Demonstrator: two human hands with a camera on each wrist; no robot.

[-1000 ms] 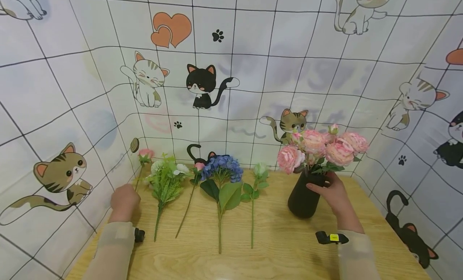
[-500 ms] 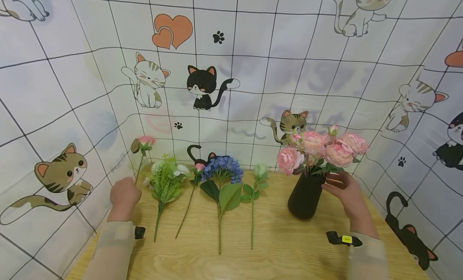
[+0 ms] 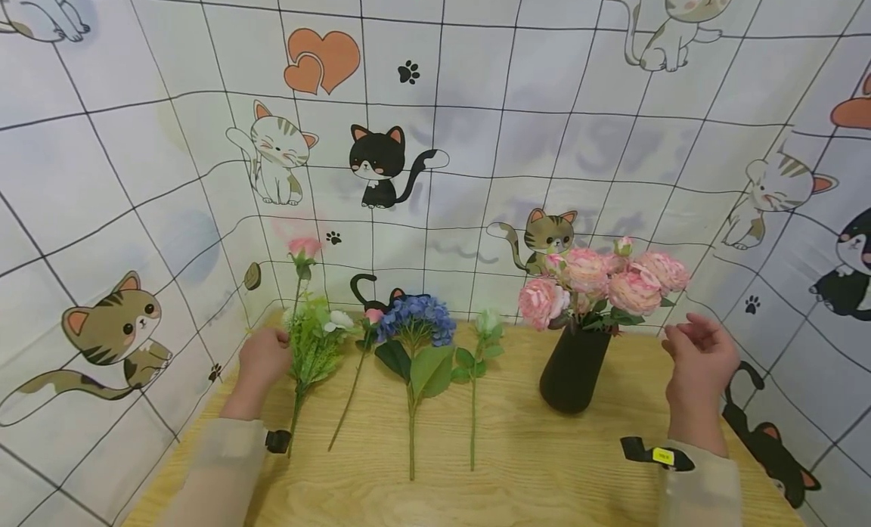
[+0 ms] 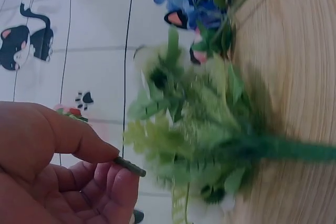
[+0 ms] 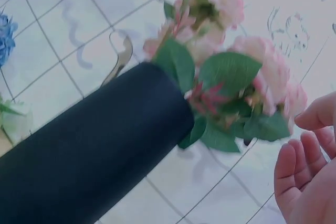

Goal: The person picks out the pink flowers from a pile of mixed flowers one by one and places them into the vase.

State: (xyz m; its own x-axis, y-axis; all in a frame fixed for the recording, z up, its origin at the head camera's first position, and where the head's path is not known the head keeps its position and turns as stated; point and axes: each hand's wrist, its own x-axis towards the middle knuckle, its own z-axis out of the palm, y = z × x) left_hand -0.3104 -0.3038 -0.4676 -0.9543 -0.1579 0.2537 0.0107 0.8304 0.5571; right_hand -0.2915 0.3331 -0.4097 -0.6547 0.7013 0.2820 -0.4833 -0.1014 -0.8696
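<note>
Now right hand [image 3: 702,357] off dark vase [image 3: 574,370], grip loose, empty; vase stands unaided. Left hand [image 3: 265,354] pinches pink rose [image 3: 304,247], lifted higher.

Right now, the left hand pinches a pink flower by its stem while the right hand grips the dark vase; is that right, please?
Not quite: the head view shows the right hand apart from the dark vase. The left hand does pinch the pink flower by its stem.

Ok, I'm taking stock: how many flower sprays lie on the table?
4, left to right: leafy green spray, pink bud, blue hydrangea, white rose. The left hand holds a pink rose.
</note>
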